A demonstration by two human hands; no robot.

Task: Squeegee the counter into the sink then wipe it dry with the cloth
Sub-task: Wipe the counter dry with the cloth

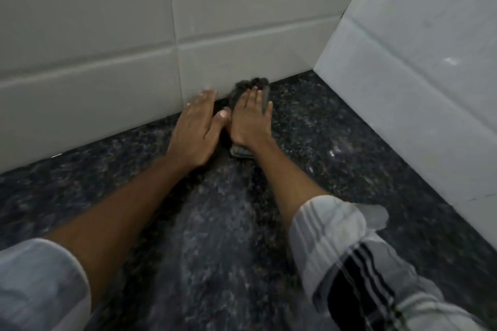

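cloth (pixel 248 88), dark and bunched, lies on the speckled desk (pixel 336 142) hard against the tiled back wall (pixel 107 48), near the corner with the side wall (pixel 416 62). right hand (pixel 248 118) lies flat on it, fingers straight, pressing rather than clenching. left hand (pixel 195 129) is open too, palm down on the desk just beside, thumb touching the right hand, holding nothing. no squeegee or sink in view, so i judge the squeegee stage done and drying underway. glints on the desk toward the right suggest damp patches left.
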